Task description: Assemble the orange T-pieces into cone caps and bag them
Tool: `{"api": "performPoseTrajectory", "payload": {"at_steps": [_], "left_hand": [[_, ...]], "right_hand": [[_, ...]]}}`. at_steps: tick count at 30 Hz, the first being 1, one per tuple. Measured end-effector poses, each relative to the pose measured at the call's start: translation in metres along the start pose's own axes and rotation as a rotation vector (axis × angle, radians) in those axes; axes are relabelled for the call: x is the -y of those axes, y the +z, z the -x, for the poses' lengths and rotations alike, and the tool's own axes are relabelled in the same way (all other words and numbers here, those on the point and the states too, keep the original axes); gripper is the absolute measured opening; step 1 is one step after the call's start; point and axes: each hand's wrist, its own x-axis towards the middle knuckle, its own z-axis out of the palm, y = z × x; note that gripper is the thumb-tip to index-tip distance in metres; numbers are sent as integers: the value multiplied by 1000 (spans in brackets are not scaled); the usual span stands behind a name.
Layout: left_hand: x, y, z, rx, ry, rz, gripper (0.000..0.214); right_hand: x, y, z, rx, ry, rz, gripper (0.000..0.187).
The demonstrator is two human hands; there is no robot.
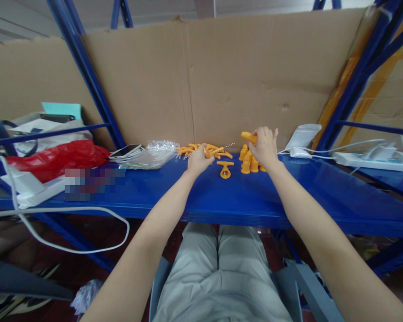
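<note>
My left hand [199, 160] is closed around a small orange T-shaped plastic piece [212, 152] above the blue shelf [195, 197]. My right hand [264, 145] grips another orange plastic piece [249, 137], held a little above a cluster of upright orange pieces [250, 163]. One orange T-shaped piece with a round end [225, 169] lies alone on the shelf between my hands. A loose pile of orange pieces with small metal springs [195, 148] lies behind my left hand against the cardboard.
A cardboard sheet [221, 76] backs the shelf. A clear plastic bag [152, 155], a phone [125, 151] and a red bag [58, 157] sit to the left. A white pouch [304, 135], white cables and a power strip [372, 160] lie on the right. Blue rack posts [87, 76] flank the shelf.
</note>
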Motion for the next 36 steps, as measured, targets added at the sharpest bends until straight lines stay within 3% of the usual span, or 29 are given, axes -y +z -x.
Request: {"api": "performPoseTrajectory", "payload": {"at_steps": [9, 20, 30, 36], "left_hand": [[-1, -1, 0, 9, 2, -1, 59], [-3, -1, 1, -2, 9, 2, 55], [-3, -1, 1, 3, 12, -4, 54], [-2, 0, 1, 9, 14, -3, 54]], "right_hand": [[-3, 8, 1, 35, 56, -116, 54], [-8, 53, 17, 151, 81, -199, 32], [-12, 61, 21, 310, 69, -131, 10], [-14, 62, 20, 336, 53, -118, 10]]}}
